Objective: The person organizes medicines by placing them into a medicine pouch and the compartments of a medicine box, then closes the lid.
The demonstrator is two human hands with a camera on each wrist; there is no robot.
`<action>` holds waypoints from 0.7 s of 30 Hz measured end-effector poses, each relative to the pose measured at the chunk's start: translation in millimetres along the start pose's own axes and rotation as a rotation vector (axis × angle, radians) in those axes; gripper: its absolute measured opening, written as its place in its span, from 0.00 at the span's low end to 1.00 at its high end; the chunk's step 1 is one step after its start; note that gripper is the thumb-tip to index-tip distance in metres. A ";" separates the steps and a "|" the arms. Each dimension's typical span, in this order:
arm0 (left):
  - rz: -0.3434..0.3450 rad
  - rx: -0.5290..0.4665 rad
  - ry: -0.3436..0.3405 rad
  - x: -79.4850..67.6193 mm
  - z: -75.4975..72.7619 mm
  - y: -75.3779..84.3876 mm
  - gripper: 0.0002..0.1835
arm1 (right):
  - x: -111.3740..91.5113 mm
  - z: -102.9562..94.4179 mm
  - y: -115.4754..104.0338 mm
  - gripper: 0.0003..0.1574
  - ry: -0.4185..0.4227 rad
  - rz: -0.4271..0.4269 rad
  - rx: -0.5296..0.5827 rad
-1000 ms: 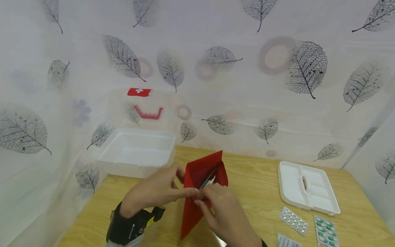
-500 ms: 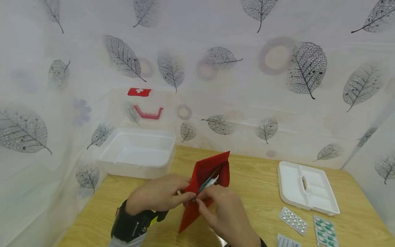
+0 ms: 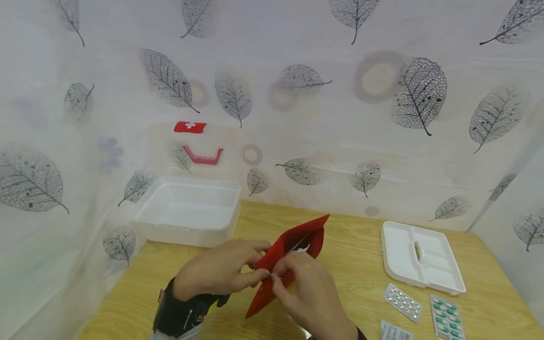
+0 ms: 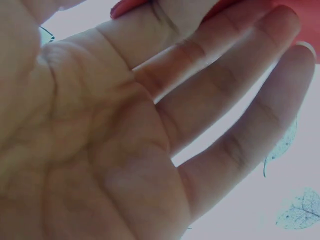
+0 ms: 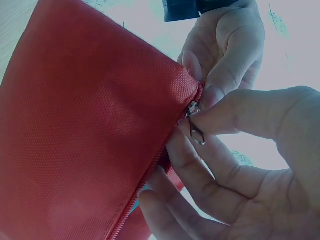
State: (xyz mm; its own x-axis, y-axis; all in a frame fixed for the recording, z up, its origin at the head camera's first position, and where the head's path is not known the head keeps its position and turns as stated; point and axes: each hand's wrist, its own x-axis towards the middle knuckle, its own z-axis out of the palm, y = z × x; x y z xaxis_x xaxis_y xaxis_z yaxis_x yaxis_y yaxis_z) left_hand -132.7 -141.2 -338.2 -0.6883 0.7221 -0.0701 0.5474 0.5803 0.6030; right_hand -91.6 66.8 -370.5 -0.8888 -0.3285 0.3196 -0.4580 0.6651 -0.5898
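A red zippered pouch (image 3: 264, 297) stands tilted on the table between my hands, its top partly open. Something white (image 3: 303, 249) shows inside. My left hand (image 3: 221, 268) pinches the pouch's corner at the zipper's end between thumb and finger; in the left wrist view its other fingers lie fairly straight against the red fabric. With thumb and index finger my right hand (image 3: 310, 293) pinches the metal zipper pull (image 5: 198, 136), close to the left thumb. Its other fingers rest along the zipper teeth (image 5: 122, 220), at the pouch mouth.
A white first-aid box (image 3: 191, 236) with its lid raised stands at the back left. To the right lies a white compartment tray (image 3: 401, 245). Nearer are a silver blister pack (image 3: 403, 302), a green-and-white capsule pack (image 3: 447, 318) and another packet (image 3: 395, 331).
The pouch has turned and tipped rightward, and its mouth looks narrower. My left hand has moved slightly right with the corner; the right hand stays at the zipper.
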 end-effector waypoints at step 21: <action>0.060 -0.034 0.053 -11.3 -4.1 2.5 0.10 | 20.0 -8.3 53.5 0.08 0.150 0.125 0.024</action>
State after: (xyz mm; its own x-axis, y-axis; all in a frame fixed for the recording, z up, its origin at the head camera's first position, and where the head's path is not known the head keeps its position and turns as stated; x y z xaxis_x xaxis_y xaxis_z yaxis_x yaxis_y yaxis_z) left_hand -125.5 -149.5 -332.6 -0.6798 0.7334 0.0085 0.5721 0.5229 0.6318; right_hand -133.8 101.4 -389.5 -0.9269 -0.1395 0.3485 -0.3459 0.6779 -0.6487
